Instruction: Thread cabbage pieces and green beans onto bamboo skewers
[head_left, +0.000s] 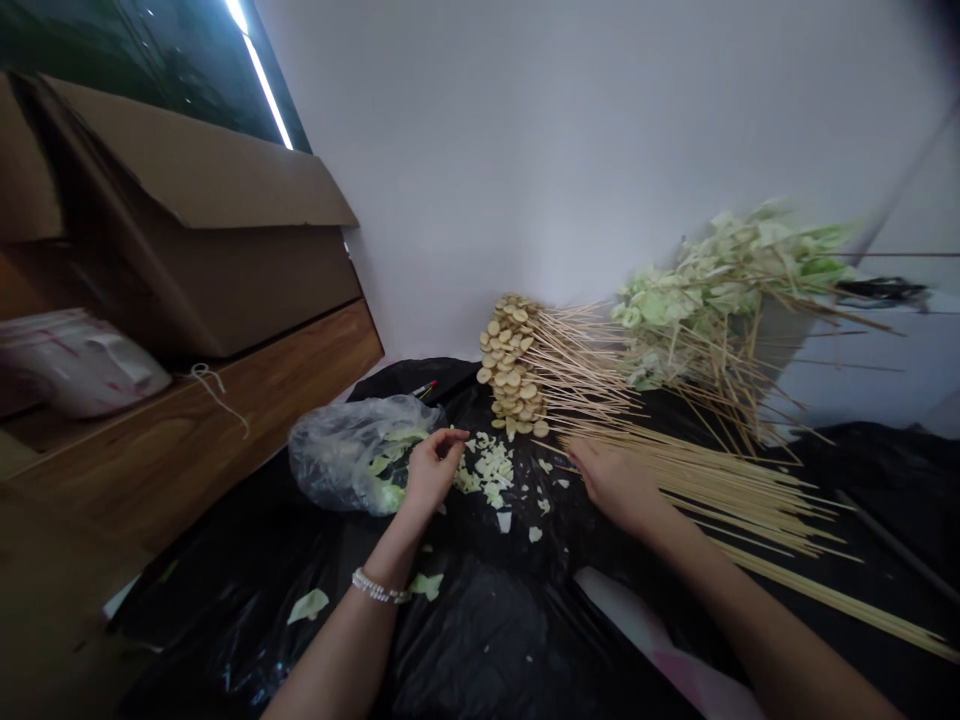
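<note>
My left hand (435, 465) is beside a clear plastic bag (322, 450) of cabbage leaves, thumb and fingers drawn together. Whether a scrap is pinched between them is too small to tell. Small torn cabbage pieces (491, 470) lie just right of it on black plastic sheeting (480, 600). At the near end of a spread of bare bamboo skewers (720, 480), my right hand (611, 482) has its fingers closed around a thin skewer (551, 448), whose end sticks out to the left. Behind the hands lies a stack of skewers threaded with round pale slices (514, 365).
Skewers loaded with cabbage leaves (697, 290) are piled at the back right against the white wall (525, 150). A cardboard box (210, 260) and a plastic-wrapped container (82, 360) stand on a wooden surface (315, 370) at left. A pen (426, 388) lies behind the bag.
</note>
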